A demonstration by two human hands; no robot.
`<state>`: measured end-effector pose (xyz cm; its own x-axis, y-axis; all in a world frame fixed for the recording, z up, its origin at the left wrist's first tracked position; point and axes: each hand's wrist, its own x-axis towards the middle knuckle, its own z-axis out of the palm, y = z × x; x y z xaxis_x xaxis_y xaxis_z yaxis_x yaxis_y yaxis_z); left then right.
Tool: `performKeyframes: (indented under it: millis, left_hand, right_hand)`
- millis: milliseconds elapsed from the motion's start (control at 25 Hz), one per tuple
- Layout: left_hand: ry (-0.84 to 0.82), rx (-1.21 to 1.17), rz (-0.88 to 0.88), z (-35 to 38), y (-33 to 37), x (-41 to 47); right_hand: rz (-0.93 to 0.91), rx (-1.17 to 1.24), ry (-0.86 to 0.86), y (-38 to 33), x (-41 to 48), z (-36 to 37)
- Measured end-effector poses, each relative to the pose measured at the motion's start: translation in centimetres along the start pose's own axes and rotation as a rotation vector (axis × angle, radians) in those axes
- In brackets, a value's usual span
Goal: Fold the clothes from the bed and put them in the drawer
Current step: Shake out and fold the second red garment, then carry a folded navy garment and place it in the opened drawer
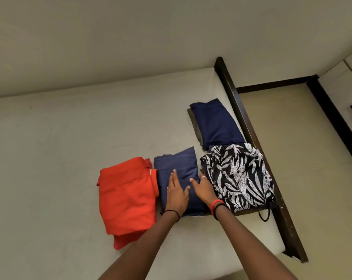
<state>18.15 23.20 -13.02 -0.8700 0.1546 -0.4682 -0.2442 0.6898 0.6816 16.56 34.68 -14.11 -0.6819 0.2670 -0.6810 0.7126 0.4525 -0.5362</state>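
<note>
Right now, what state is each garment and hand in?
Red garment: folded, on bed.
Near navy garment: folded, under both hands.
Far navy garment: folded, stacked on an olive piece.
Patterned garment: folded, at bed edge.
Left hand: flat, fingers straight.
Right hand: flat, fingers spread.

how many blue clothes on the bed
2: near blue garment under the left hand and right hand; far blue garment by the bed frame. More may be hidden.

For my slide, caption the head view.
Left hand and right hand rest on a navy garment, between red garment and leaf-print garment.
</note>
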Motion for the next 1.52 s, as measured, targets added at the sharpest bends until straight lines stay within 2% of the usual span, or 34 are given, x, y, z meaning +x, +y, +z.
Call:
performKeyframes:
  millis: [120, 400, 720, 800, 1040, 1200, 1360, 1520]
  left_hand:
    - [0.009, 0.074, -0.108, 1.8, -1.0, 1.5]
    - [0.066, 0.174, -0.119, 4.3, -2.3, 1.8]
    - [0.059, 0.141, -0.111, 2.6, -2.3, 1.3]
    - [0.062, 0.164, -0.094, 2.1, -2.4, 1.1]
    - [0.032, 0.278, -0.073, 0.4, -0.9, -0.3]
    - [0.057, 0.198, -0.072, -2.4, 0.5, -1.0]
    - [0.142, 0.142, -0.064, -5.9, 3.1, -1.8]
    - [0.232, -0.09, -0.117, -9.9, 6.9, -2.5]
  right_hand:
    - [0.052, 0.125, -0.059, 0.5, 2.4, 0.7]
    - [0.073, 0.228, -0.04, 1.6, 6.0, 2.3]
    - [0.225, 0.479, -0.32, 0.8, 6.0, 1.1]
    - [0.195, 0.55, -0.341, 0.3, 5.1, 0.7]
    - [0.112, 0.558, -0.307, -0.3, 2.6, -0.5]
    - [0.088, 0.593, -0.306, -2.0, 0.3, -2.6]
    - [0.05, 0.728, -0.296, -4.3, -2.3, -5.6]
    - [0.018, 0.819, -0.305, -6.7, -5.3, -9.3]
